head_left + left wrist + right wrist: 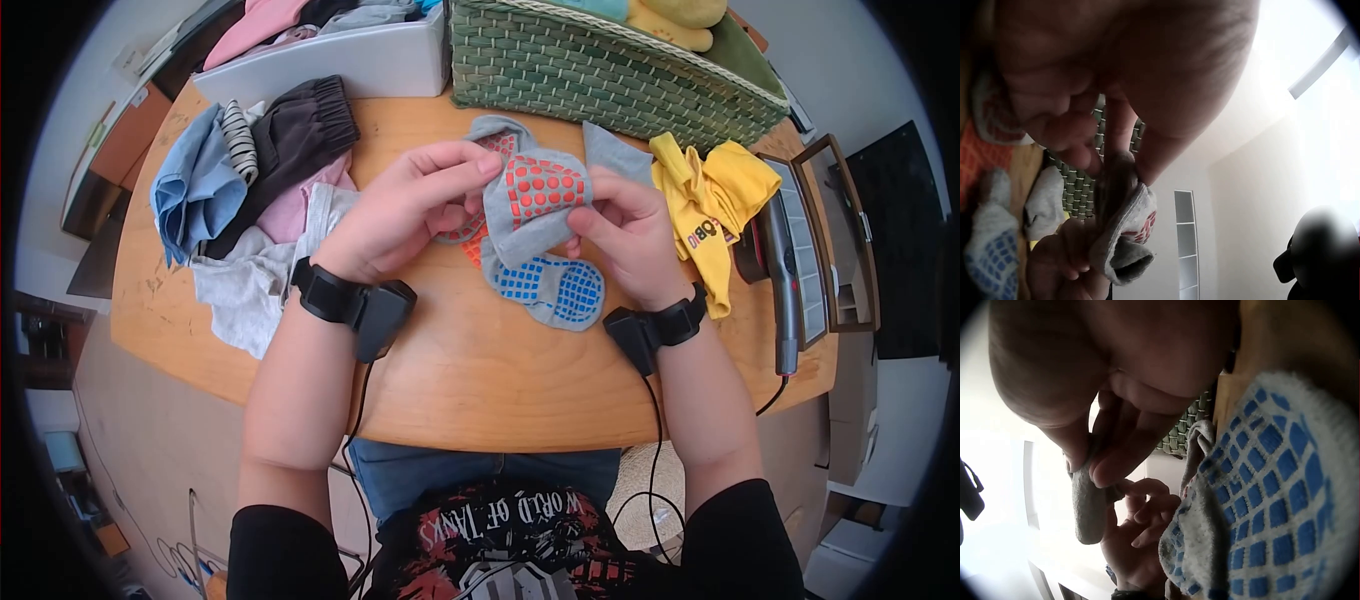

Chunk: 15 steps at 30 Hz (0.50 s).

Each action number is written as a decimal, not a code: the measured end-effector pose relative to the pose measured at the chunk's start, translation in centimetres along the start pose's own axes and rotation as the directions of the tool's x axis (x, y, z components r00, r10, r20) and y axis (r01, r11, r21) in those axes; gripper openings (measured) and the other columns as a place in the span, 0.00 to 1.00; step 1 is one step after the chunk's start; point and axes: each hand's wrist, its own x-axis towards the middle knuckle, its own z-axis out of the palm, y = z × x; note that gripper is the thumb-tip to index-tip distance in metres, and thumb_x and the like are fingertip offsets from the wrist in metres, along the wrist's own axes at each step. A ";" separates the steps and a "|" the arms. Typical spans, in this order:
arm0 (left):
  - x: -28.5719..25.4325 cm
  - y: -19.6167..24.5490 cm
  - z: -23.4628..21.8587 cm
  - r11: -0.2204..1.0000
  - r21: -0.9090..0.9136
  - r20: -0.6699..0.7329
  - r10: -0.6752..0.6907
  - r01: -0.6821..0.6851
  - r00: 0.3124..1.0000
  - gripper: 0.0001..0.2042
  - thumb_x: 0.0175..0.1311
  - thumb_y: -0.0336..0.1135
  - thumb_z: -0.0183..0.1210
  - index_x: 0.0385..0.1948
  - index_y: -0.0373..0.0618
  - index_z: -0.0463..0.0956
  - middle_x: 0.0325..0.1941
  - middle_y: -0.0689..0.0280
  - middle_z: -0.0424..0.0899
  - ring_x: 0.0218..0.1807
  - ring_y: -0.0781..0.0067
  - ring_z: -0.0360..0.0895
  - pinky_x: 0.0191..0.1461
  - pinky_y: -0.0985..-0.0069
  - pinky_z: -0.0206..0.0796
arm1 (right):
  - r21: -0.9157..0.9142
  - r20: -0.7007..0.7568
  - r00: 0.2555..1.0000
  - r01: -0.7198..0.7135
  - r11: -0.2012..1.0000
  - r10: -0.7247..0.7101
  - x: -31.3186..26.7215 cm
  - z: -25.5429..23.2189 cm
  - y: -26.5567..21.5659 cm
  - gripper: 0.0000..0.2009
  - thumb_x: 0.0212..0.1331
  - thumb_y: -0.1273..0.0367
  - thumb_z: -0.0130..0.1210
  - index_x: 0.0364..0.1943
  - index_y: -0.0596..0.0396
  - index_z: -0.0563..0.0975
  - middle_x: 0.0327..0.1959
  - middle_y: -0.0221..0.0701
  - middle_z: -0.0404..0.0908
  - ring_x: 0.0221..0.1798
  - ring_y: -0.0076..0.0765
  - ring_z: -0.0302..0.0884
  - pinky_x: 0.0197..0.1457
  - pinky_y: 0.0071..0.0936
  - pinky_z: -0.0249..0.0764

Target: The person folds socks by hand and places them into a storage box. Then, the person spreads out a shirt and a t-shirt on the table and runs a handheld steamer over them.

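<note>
both hands point(415, 205) point(635, 235) pinch one sock point(540, 215); only head view shows jeans point(480, 475).

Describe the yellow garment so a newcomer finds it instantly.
Start at the wooden table, right end, by the green woven basket. The garment lies crumpled between a grey cloth and a corded tool; it's the only yellow piece on the table, with dark lettering.

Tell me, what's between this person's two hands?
A grey sock with red dots, pinched by both the left hand and the right hand. The head view shows it, with more patterned socks on the table beneath.
</note>
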 end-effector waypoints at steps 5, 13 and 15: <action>0.2 0.4 -1.4 0.973 -0.226 0.142 -0.004 0.036 0.990 0.10 0.73 0.39 0.59 0.46 0.44 0.79 0.30 0.75 0.78 0.29 0.86 0.69 0.29 0.86 0.57 | 0.061 0.087 0.995 -0.052 0.997 0.047 -0.1 -0.1 0.0 0.06 0.64 0.77 0.63 0.43 0.61 0.81 0.38 0.27 0.80 0.34 0.19 0.78 0.38 0.19 0.77; -0.3 0.3 -0.5 0.960 -0.274 0.189 -0.002 0.054 0.982 0.14 0.73 0.39 0.59 0.52 0.39 0.77 0.40 0.71 0.82 0.34 0.85 0.71 0.33 0.86 0.61 | 0.057 0.107 0.992 -0.071 0.996 0.064 -0.2 -0.2 -0.1 0.06 0.64 0.76 0.63 0.43 0.62 0.82 0.37 0.27 0.79 0.36 0.20 0.79 0.39 0.19 0.77; -0.3 0.2 -0.4 0.964 -0.258 0.237 0.005 0.058 0.971 0.15 0.72 0.39 0.59 0.53 0.38 0.77 0.43 0.69 0.84 0.37 0.84 0.75 0.36 0.86 0.66 | 0.066 0.125 0.991 -0.063 0.996 0.054 -0.2 -0.2 -0.1 0.06 0.64 0.76 0.63 0.43 0.62 0.82 0.37 0.27 0.80 0.37 0.20 0.79 0.39 0.19 0.77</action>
